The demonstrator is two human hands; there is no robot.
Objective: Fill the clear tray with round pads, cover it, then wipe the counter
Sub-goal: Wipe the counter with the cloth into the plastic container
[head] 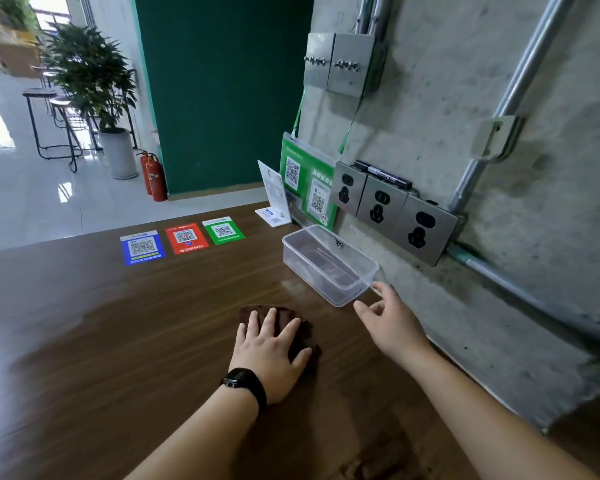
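Wiping is the step we judge to be in hand. Our left hand (pixel 271 355) lies flat on a dark brown cloth (pixel 297 327), fingers straight and spread, pressing it onto the wooden surface (pixel 118 323); it does not grip the cloth. A black band (pixel 245 382) sits on that wrist. Our right hand (pixel 390 323) reaches toward the clear tray (pixel 329 265), fingers loosely open and holding nothing, the fingertips just beside the tray's near corner; we cannot tell if they touch it.

The tray stands on the surface against the concrete wall (pixel 499 81), below the metal sockets (pixel 381 206). We see no round pads in it and no lid on it, so filling and covering look not done from here, though the clear plastic makes this hard to judge.

For the next move we think the right hand should shift or lift the tray, so the cloth can pass where it stands.

Three stickers lie farther on the surface: blue (pixel 142 247), red (pixel 186 237), green (pixel 223 230), each with a QR code. Their small writing is not readable. A green sign (pixel 307 181) on the wall carries two more codes, and a marker (pixel 387 174) rests on the sockets, label unreadable.
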